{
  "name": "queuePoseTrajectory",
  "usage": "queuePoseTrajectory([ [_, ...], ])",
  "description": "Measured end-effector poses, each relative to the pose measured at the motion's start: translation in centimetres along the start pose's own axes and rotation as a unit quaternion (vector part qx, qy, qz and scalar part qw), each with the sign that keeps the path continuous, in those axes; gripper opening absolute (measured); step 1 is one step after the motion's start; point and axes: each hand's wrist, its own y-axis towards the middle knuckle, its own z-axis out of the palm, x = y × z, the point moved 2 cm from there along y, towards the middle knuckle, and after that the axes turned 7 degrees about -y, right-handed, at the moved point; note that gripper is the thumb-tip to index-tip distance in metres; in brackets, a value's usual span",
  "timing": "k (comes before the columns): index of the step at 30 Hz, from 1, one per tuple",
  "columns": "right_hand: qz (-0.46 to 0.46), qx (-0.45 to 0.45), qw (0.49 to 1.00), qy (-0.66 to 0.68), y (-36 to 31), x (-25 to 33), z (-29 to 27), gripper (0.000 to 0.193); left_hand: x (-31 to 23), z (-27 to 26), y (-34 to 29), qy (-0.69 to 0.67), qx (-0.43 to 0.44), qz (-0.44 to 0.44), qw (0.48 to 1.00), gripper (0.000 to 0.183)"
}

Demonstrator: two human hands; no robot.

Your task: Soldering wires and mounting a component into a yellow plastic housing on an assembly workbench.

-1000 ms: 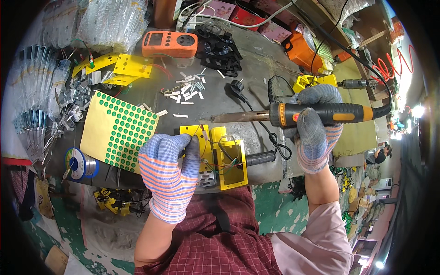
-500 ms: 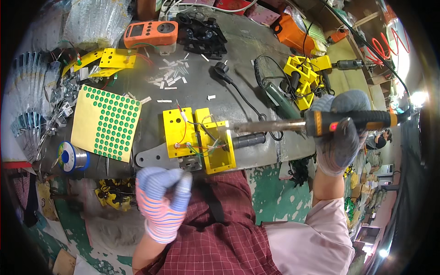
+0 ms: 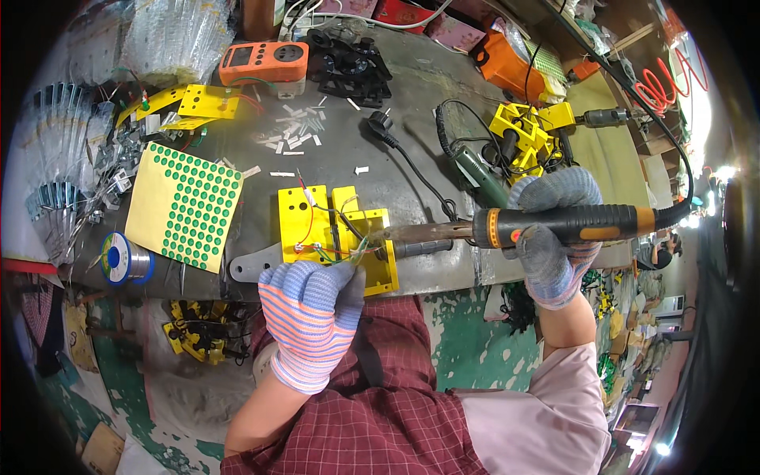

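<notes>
- An orange device (image 3: pixel 264 65) with a small screen sits toward the counter's (image 3: pixel 427 79) far edge, left of the middle.
- Just right of it, there's a heap of black plastic parts (image 3: pixel 348 70).
- Clear plastic bags (image 3: pixel 178 39) pile up at the far left corner.
- A pale yellow sheet (image 3: pixel 186 207) of round green stickers lies near the left end.
- Below the near edge, the green floor (image 3: pixel 479 340) is patchy.

We see knitted cloth over the left hand (image 3: pixel 313 297) and right hand (image 3: pixel 556 237). On the handheld tool (image 3: pixel 609 218), we identify ribbed plastic and a dull, stained metal barrel (image 3: pixel 435 231). We note a smooth yellow plate (image 3: pixel 290 231), a matt, scuffed worktop (image 3: pixel 427 99) and a paper sticker sheet (image 3: pixel 150 218).
</notes>
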Motion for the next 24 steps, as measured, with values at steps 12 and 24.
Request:
queuePoseTrajectory([
  [12,-0.036,0.009,0.999,-0.004,0.0,0.0,0.6,0.028,0.3,0.7,0.6,0.007,-0.006,0.02,1.0,0.02],
  [24,-0.028,0.031,0.998,-0.037,0.2,0.3,0.1,0.021,0.0,0.8,1.1,-0.012,0.003,0.006,1.0,0.021],
])
